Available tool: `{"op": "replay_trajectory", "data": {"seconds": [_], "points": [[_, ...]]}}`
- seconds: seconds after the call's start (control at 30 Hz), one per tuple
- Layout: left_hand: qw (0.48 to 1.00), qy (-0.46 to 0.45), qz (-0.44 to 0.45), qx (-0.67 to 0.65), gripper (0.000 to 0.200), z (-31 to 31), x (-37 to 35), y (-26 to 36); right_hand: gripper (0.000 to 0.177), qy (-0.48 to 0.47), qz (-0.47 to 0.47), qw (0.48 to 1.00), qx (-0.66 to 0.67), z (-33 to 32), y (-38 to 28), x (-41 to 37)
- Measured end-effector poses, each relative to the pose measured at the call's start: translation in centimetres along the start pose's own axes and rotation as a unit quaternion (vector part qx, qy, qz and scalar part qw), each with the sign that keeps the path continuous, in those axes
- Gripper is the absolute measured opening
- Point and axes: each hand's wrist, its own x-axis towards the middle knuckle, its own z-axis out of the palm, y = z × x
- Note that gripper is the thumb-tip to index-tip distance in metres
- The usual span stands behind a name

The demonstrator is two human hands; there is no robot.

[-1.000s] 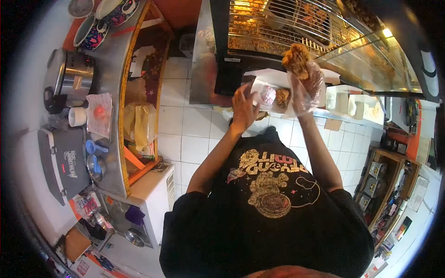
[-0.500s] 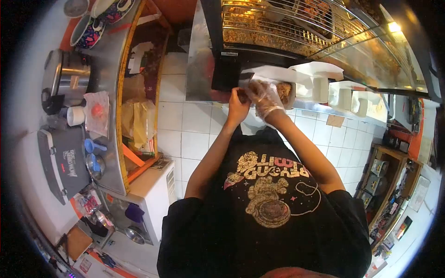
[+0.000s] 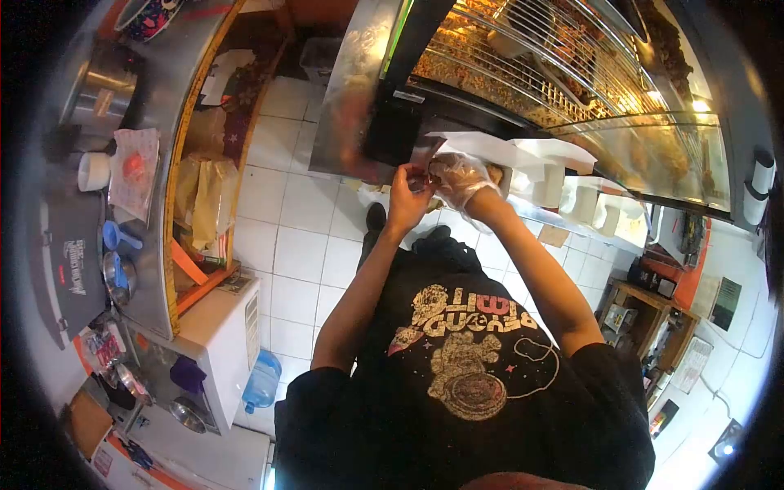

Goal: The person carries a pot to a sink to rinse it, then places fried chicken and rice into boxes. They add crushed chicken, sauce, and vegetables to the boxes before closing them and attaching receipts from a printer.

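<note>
My left hand (image 3: 410, 196) is bare, its fingers closed in a pinch at the counter's near edge. Against it is my right hand (image 3: 462, 181), in a clear plastic glove, with curled fingers meeting the left fingertips. Something small and dark sits between the fingertips; its kind cannot be made out. Just beyond and to the right of the gloved hand is a white paper box (image 3: 480, 147) with its lid up. Browned food (image 3: 495, 174) shows inside it, partly hidden by the glove.
More open white boxes (image 3: 549, 186) line the counter to the right. Above them stands a lit glass display case (image 3: 506, 73) with wire racks. A steel table (image 3: 167, 245) runs along the left, and a blue water jug (image 3: 262, 380) stands on the tiled floor.
The camera view has turned and shifted, bringing the water jug into sight. Both hands stay together by the food box, the left fingers now pinched closer to the gloved ones.
</note>
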Motion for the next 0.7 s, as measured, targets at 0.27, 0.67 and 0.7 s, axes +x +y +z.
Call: {"op": "replay_trajectory", "data": {"seconds": [0.27,0.67,0.7], "points": [[0.992,-0.009,0.099,0.075,0.044,0.5,0.2,-0.3,0.028,0.221,-0.012,0.974,0.046,-8.7,4.5,8.8],[0.991,-0.056,0.066,0.098,0.052,0.9,1.4,-1.4,0.019,0.245,0.035,0.961,0.121,-3.2,-0.7,-0.5],[0.987,-0.037,0.094,0.122,0.048,0.8,1.5,-1.2,0.027,0.106,0.140,0.982,0.066,-2.2,-0.8,-1.6]]}}
